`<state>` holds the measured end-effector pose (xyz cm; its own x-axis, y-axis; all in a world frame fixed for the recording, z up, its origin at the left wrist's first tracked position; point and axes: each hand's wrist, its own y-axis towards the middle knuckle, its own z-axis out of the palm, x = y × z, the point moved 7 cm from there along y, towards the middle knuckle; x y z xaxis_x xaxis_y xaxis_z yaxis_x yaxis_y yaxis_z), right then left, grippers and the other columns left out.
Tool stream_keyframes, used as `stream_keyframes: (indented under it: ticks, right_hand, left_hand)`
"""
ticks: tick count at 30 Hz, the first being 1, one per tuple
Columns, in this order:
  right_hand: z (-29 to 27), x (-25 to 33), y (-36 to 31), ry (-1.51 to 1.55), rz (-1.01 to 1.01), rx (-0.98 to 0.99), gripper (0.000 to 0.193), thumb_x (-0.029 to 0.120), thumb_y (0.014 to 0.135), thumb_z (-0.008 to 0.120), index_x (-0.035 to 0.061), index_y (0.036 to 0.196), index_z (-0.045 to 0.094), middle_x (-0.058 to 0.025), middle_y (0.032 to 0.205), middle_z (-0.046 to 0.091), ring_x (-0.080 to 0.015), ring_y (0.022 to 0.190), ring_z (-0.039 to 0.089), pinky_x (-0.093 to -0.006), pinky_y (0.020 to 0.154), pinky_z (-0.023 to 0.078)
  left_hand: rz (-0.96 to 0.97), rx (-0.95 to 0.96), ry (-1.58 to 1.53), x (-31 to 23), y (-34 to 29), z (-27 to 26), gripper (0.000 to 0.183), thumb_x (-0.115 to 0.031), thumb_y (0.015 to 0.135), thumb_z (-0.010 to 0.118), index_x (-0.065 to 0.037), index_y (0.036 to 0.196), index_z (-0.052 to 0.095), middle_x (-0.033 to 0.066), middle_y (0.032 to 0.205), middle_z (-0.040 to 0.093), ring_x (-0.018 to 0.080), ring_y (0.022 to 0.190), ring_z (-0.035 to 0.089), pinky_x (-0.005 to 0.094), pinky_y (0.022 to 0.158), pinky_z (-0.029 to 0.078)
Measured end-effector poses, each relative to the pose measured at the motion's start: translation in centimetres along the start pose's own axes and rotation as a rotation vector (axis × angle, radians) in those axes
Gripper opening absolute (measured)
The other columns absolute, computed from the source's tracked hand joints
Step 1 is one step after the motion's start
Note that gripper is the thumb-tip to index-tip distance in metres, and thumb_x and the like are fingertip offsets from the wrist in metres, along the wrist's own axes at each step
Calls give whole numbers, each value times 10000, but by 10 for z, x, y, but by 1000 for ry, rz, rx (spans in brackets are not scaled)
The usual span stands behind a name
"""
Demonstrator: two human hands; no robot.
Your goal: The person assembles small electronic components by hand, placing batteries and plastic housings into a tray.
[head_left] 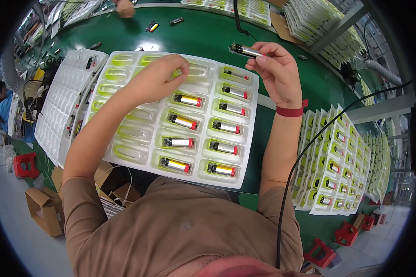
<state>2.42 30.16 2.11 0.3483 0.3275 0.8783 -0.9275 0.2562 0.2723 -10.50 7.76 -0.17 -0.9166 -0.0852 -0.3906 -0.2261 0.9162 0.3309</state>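
Note:
My right hand (pixel 277 69) is raised past the tray's far right corner. Its thumb and fingers pinch a small silver cylindrical battery unit (pixel 247 51) with a black end piece pointing left. Over the far middle of a white moulded tray (pixel 203 179) is my left hand (pixel 164 76), its fingers bent. A gap shows between thumb and forefinger, with nothing visible in it. The tray's pockets hold clear yellow-green shells (pixel 133 133). In the right column and the near part of the column beside it, similar battery units (pixel 226 127) with red ends lie in the shells.
Left of the tray stand more white trays (pixel 62 99). Loose units (pixel 152 26) lie on the green table (pixel 194 39). Stacked filled trays (pixel 333 161) lean at right, near a hanging black cable (pixel 305 152). Another person's hand (pixel 124 8) shows at the far edge.

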Motion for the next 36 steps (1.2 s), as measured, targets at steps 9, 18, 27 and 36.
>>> stream_keyframes:
  ticks: [9, 18, 27, 36]
  right_hand:
    - [44, 9, -11, -276, -167, 31, 160, -100, 894, 688, -40, 1041, 669, -125, 1166, 680, -181, 986, 705, -299, 898, 574]
    - [106, 12, -30, -908, -548, 136, 185, -38, 818, 748, 22, 992, 754, -105, 1068, 737, -239, 955, 723, -315, 836, 572]
    - [118, 7, -29, -1072, -698, 153, 198, -64, 788, 751, 13, 969, 736, -102, 1060, 742, -273, 918, 699, -340, 751, 568]
    - [119, 4, -31, -1028, -729, 83, 211, -85, 776, 710, 10, 963, 740, -154, 1063, 732, -316, 936, 683, -386, 818, 559]
  left_hand:
    - [-672, -147, -1691, -12, -18, 0, 340, -185, 1089, 464, -28, 1375, 559, 159, 1187, 645, 166, 953, 610, 285, 864, 514]
    - [-458, -49, -1694, -35, -26, -4, 454, -232, 1100, 441, 76, 1424, 514, 164, 1218, 653, 192, 1010, 648, 313, 933, 537]
    - [-402, -114, -1741, -36, -25, -5, 421, -204, 1117, 419, 100, 1380, 544, 178, 1226, 655, 237, 1056, 677, 338, 937, 556]
    - [-431, -141, -1476, -38, -24, -4, 411, -96, 1059, 543, 46, 1442, 499, 124, 1226, 670, 164, 1051, 671, 305, 949, 549]
